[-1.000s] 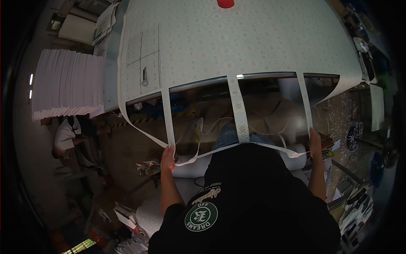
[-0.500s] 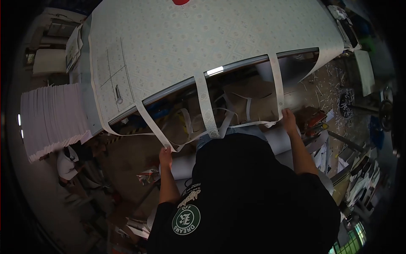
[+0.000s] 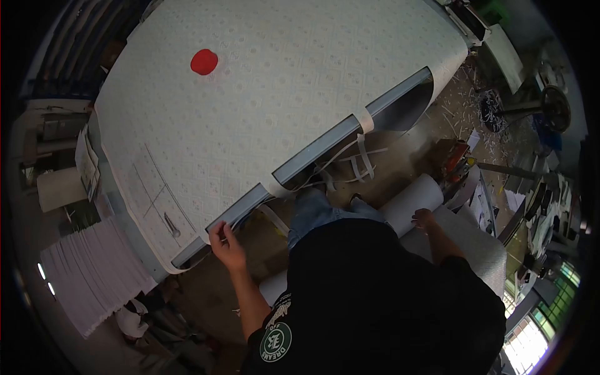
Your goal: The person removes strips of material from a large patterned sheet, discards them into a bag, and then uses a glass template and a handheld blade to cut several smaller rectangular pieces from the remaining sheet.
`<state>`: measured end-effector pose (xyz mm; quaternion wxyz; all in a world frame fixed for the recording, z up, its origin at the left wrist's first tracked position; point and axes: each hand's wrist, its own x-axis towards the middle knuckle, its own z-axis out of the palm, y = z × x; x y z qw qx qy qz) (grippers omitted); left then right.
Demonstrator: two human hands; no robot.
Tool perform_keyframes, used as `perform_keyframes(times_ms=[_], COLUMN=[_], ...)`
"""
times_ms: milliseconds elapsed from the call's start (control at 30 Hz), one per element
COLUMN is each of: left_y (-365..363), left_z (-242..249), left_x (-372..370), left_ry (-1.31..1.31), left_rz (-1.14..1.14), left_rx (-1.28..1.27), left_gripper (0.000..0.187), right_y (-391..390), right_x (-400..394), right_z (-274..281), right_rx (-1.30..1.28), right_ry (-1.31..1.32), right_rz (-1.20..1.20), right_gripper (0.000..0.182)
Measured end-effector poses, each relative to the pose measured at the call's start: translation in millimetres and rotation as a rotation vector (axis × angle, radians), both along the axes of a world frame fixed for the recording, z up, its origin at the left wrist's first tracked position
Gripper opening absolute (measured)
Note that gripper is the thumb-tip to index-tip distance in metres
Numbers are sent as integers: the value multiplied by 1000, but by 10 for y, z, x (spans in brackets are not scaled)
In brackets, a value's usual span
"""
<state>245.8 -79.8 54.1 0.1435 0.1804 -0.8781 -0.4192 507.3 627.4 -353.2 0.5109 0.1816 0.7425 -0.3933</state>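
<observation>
A large pale patterned sheet [image 3: 250, 125] covers the table, and narrow tabs of it hang over the grey metal edge [image 3: 319, 147]. At the near left part of that edge is my left hand [image 3: 227, 246], its thumb and fingers apart beside one tab; I cannot see anything gripped in it. My right hand [image 3: 425, 219] hovers by a large grey-white roll [image 3: 414, 201], fingers loosely bent and apart, holding nothing I can see. Loose white strips [image 3: 357, 165] dangle below the table edge near my legs.
A red round object [image 3: 204, 62] and a small slim tool [image 3: 170, 225] lie on the sheet. At left stands a thick stack of folded pale sheets [image 3: 94, 275]. Paper scraps litter the floor [image 3: 459, 103] at right, near a round-based stand [image 3: 494, 112].
Both hands have let go of the cut-out strip border they held. My left hand has moved up to the table edge, my right hand toward the roll. The view has turned.
</observation>
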Motion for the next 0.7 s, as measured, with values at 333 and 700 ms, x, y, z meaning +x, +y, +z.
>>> perform_keyframes(times_ms=[333,700], left_y=[2275,4020], left_z=[224,-347], left_x=[-3169,-3240], left_ry=[141,-6], left_rz=[-1028,-978], left_rx=[-174,-706], left_gripper=[32,70], right_y=[-1277,358], right_x=[-1895,-2214], right_z=[2401,827], right_rx=[-7,239], right_ry=[428,301], right_rz=[-733,-867], right_gripper=[23,42])
